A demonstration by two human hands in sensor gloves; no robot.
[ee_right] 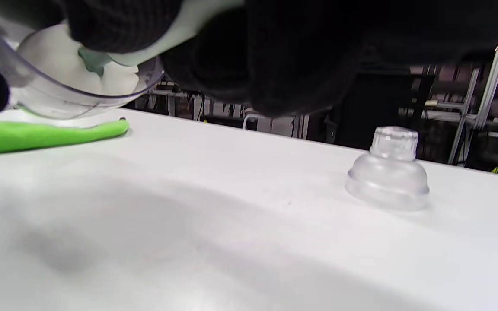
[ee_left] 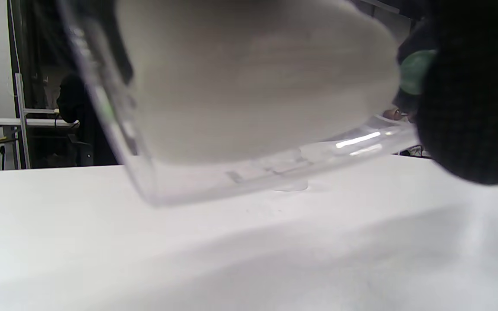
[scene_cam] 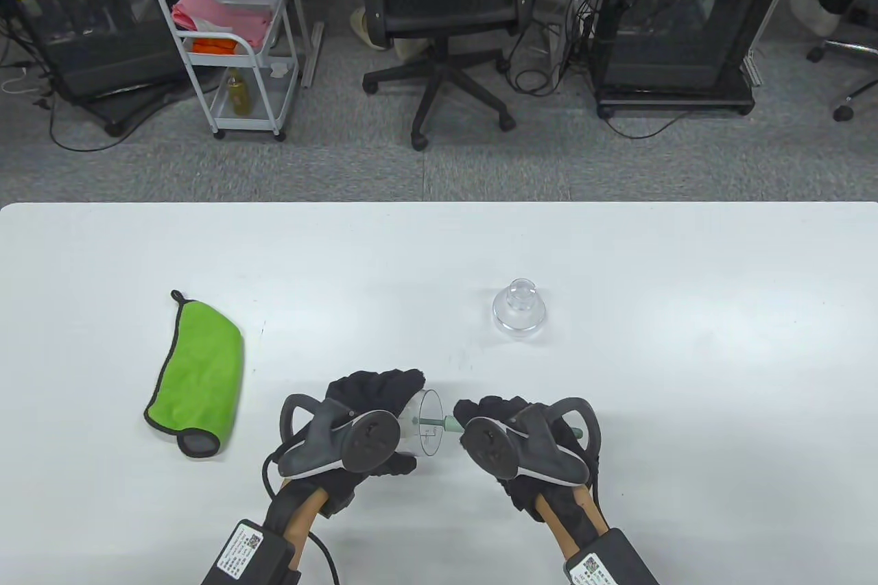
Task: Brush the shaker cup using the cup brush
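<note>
My left hand [scene_cam: 374, 420] grips the clear shaker cup [scene_cam: 426, 431] on its side, above the table, its mouth toward the right. My right hand [scene_cam: 497, 427] grips the green handle of the cup brush [scene_cam: 439, 422], whose white head sits inside the cup. In the left wrist view the white brush head [ee_left: 253, 82] fills the clear cup [ee_left: 115, 129]. In the right wrist view the cup [ee_right: 59, 99] and the brush head [ee_right: 59, 60] show at the top left, under my gloved fingers [ee_right: 275, 56].
The clear shaker lid [scene_cam: 519, 309] stands on the table beyond my right hand; it also shows in the right wrist view [ee_right: 388, 170]. A folded green cloth [scene_cam: 197, 376] lies to the left. An office chair [scene_cam: 446, 16] and a cart [scene_cam: 226, 50] stand beyond the table's far edge.
</note>
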